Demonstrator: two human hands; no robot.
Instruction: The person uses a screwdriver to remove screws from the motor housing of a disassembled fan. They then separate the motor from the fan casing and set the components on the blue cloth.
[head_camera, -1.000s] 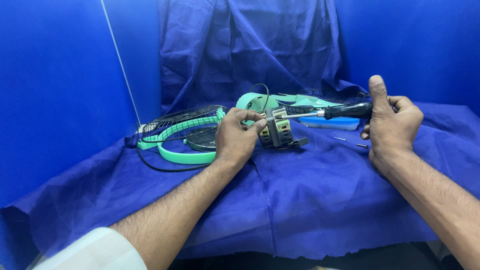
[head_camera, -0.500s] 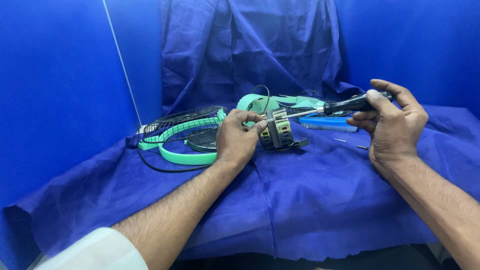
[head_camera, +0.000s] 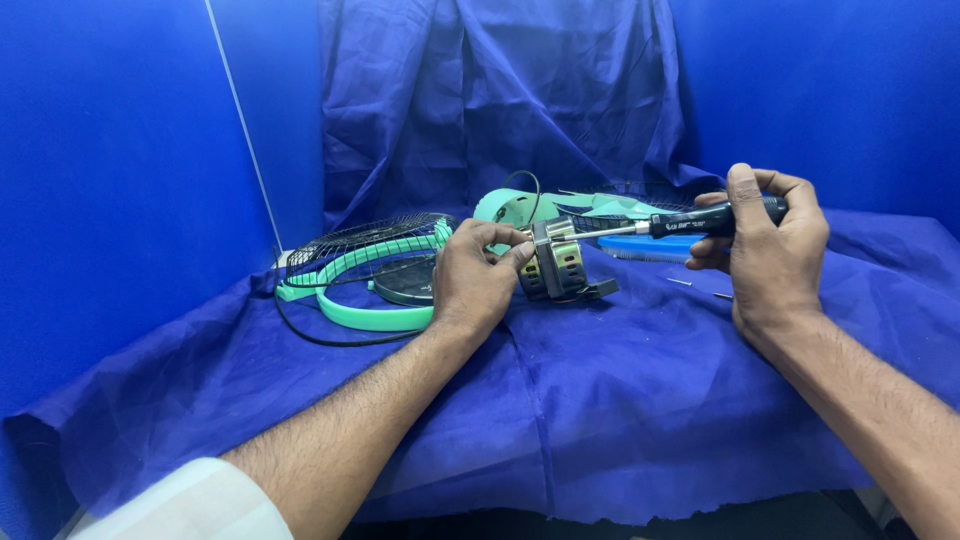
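Two bare hands over a table draped in blue cloth (head_camera: 620, 400), forearms entering from the near edge; a white sleeve (head_camera: 190, 500) shows at the near left.

Left hand (head_camera: 475, 275): fingers curled around a small fan motor (head_camera: 560, 265), metal-cased with slotted sides, resting on the cloth at centre and steadied from its left side.

Right hand (head_camera: 770, 255): closed around the black handle of a screwdriver (head_camera: 690, 222), thumb upright over the grip. The steel shaft runs leftward, nearly level, its tip meeting the top of the motor.

Two small screws (head_camera: 700, 289) lie on the cloth just right of the motor, below the screwdriver and apart from both hands.

Left of the left hand: a wire fan guard (head_camera: 350, 245) with a green plastic rim (head_camera: 365, 318), lying flat; a dark round disc (head_camera: 405, 283) sits inside the rim. A thin black cable (head_camera: 300, 330) loops along the near side of the rim.

Behind the motor: a green fan housing (head_camera: 510, 208), with a blue flat piece (head_camera: 650, 246) to its right, partly hidden by the screwdriver.

Farthest: blue partition walls (head_camera: 120, 150) on three sides, with more blue cloth hung at the back.
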